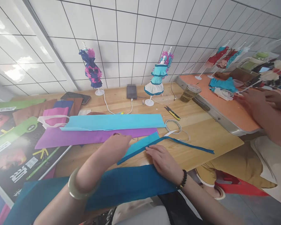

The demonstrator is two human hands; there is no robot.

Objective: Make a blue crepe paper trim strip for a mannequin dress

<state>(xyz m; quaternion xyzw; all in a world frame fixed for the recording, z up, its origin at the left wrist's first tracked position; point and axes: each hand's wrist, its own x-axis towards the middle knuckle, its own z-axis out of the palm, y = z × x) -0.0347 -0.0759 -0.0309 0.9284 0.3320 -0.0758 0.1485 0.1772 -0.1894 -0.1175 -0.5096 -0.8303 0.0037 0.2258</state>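
A light-blue fabric strip [140, 144] lies at a slant, with a narrow dark-blue band [189, 144] along its near edge and trailing off to the right. My right hand [165, 161] rests on that band, fingers stretched out and fingertips pressing it down. Just left of the strip, my left hand [117, 146] is closed with its fingers curled together; whatever they hold is hidden. Under my forearms spreads a wide dark-blue piece of fabric [131, 184]. A roll of white tape [173, 126] lies beyond my right hand.
Light-blue [114, 122] and purple fabric [84, 138] lie across the wooden table. Behind are yellow thread snips [172, 112], a cup [190, 93], a power bank [131, 91], a phone [75, 97] and two dressed mini mannequins. Another person's hands work at the orange table [227, 109].
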